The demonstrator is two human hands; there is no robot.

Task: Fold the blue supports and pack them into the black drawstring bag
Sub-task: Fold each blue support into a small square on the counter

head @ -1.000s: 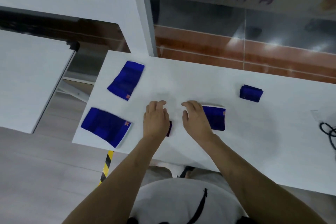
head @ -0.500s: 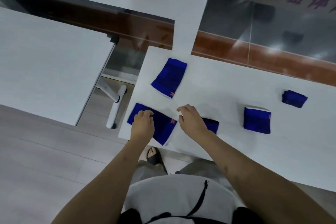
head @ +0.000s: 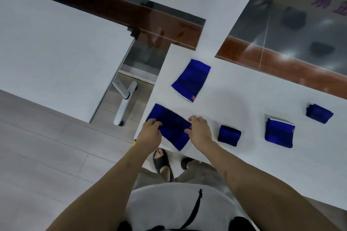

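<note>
White table [head: 234, 84]: your left hand [head: 150, 133] and right hand [head: 200, 130] pinch the flat blue support [head: 171, 127] at 9 o'clock; pulling it crooked could drop it off the edge.

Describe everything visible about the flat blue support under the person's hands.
The flat blue fabric support lies unfolded and skewed at the near left corner of the white table, its lower corner at the table's edge. It looks soft and knitted, in banded blue shades. The left hand presses its left end; the right hand touches its right edge.
</note>
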